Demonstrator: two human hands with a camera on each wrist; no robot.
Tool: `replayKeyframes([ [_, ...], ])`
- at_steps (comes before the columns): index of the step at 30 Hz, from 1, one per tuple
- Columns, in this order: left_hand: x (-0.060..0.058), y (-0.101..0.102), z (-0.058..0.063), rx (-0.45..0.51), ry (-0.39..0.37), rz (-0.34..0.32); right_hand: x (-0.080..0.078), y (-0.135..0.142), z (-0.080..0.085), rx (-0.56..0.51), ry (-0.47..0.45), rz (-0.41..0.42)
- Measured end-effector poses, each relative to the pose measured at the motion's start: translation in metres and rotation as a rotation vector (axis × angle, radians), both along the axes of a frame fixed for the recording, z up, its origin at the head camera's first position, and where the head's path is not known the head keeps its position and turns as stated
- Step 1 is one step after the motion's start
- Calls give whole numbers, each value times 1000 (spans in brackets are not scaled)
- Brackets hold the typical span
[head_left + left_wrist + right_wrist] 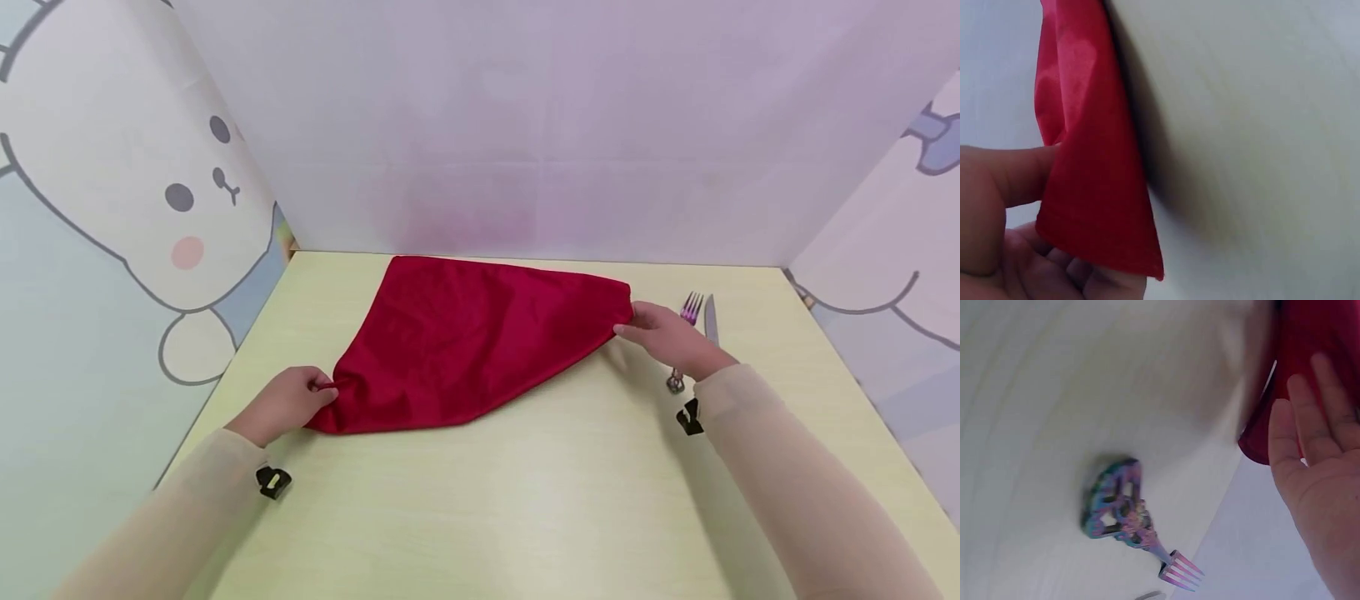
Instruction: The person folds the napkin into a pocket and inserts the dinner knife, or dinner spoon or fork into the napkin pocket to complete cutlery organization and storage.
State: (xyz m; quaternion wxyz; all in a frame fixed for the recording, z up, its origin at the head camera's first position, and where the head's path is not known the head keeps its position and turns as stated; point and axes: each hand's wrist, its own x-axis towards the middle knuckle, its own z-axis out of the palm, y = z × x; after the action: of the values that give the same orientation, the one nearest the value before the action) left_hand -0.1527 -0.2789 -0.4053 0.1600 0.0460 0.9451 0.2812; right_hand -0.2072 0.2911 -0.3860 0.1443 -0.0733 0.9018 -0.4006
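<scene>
A red satin napkin [480, 342] is spread at the back of the table, its near edge raised and its left part wrinkled. My left hand [288, 404] pinches its near left corner; in the left wrist view the thumb [1022, 175] presses the red fabric [1097, 187] with the other fingers behind it. At the right corner, my right hand [663, 333] holds the edge between thumb and fingers. The right wrist view has several of those fingers [1310, 419] stretched along the napkin [1322, 337], the thumb out of sight.
Right of the napkin lie a fork [692, 307] with an iridescent, ornate handle [1119, 506] and a knife [711, 321], both partly behind the right hand and wrist. A pale wall covering [540, 133] stands right behind the table's back edge [705, 265]. Printed cartoon panels flank both sides.
</scene>
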Motion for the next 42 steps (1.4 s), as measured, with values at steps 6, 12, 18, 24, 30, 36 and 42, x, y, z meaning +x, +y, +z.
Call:
replayKeyframes([
  [6, -3, -1, 11, 19, -11, -2, -10, -4, 28, -156, 62, -43],
  [12, -7, -1, 29, 115, 6, 95, -29, -18, 77, -408, 123, -230],
  [18, -10, 5, 25, 195, -63, 167, -47, -32, 65, -451, -39, -366],
  [24, -14, 8, 10, 227, -97, 175, -44, -33, 22, -329, -153, -229],
  [30, -17, 10, 3, 235, -100, 191, -29, -26, 4, -121, -201, -144],
  [36, -19, 14, 0, 244, -95, 182, -16, -13, -7, -20, -247, -79],
  [42, -14, 10, -3, 225, -131, 180, -5, -10, -16, 116, -207, 33],
])
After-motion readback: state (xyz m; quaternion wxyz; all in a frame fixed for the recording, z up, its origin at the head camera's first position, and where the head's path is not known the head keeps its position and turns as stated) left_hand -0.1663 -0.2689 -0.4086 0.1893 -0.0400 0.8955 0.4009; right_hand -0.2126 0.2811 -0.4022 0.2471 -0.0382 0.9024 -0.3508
